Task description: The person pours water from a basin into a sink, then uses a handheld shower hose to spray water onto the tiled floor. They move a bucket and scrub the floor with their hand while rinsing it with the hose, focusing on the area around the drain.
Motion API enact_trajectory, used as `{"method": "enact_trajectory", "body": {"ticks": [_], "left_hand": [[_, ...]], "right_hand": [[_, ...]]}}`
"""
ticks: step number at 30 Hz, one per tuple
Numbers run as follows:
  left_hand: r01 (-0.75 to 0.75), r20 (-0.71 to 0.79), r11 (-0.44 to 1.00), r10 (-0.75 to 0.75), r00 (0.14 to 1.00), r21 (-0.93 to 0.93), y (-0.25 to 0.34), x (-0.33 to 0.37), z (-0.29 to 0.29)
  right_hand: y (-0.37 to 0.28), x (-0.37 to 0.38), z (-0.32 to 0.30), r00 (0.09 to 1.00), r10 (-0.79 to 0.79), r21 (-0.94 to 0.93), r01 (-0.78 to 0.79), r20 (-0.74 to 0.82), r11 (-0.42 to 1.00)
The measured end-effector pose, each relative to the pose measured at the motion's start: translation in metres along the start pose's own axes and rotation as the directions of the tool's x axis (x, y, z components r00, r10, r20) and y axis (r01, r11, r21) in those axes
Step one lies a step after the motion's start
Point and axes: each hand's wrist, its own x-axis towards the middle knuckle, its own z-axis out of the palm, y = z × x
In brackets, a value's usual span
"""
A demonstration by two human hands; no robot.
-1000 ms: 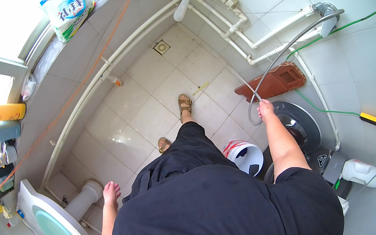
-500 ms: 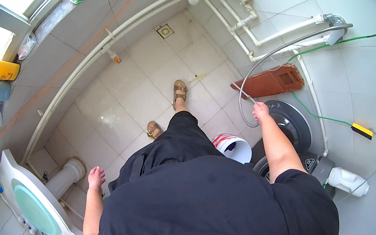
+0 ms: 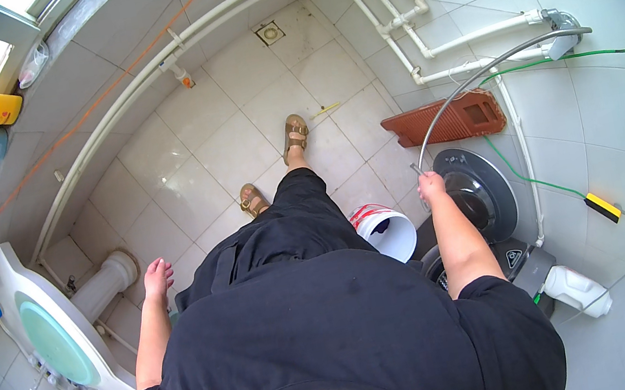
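We have our right hand (image 3: 432, 187) closed around the grey hose (image 3: 488, 67), probably to hold it clear of the floor (image 3: 237, 141); from there it arcs toward two o'clock to the tap (image 3: 565, 37), which likely anchors it. Our left hand (image 3: 157, 280), at eight o'clock in our view, is empty, loosely curled and well apart, the hose lying toward its three o'clock

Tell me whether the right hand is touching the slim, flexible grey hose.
Touching. The head view shows the right hand closed around the slim, flexible grey hose, which arcs upward from the fist.
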Motion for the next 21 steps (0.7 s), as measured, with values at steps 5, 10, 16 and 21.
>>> {"method": "enact_trajectory", "body": {"ticks": [5,10,16,21], "left_hand": [[0.007,0.000,1.000,-0.007,1.000,0.011,-0.006,-0.002,0.004],[0.021,-0.006,0.998,-0.021,1.000,0.056,-0.016,0.002,-0.001],[0.004,-0.008,0.998,-0.003,1.000,0.066,-0.013,0.005,-0.002],[-0.023,0.027,0.997,0.021,0.999,0.079,-0.008,0.008,0.002]], "right_hand": [[-0.005,-0.022,0.013,0.999,-0.018,0.099,0.013,0.051,0.995],[-0.028,-0.042,0.014,0.997,0.000,0.179,-0.013,0.072,0.984],[-0.016,-0.039,0.017,0.997,-0.038,0.206,0.024,0.063,0.978],[-0.006,-0.045,0.018,0.989,-0.066,0.197,0.039,0.133,0.980]]}}
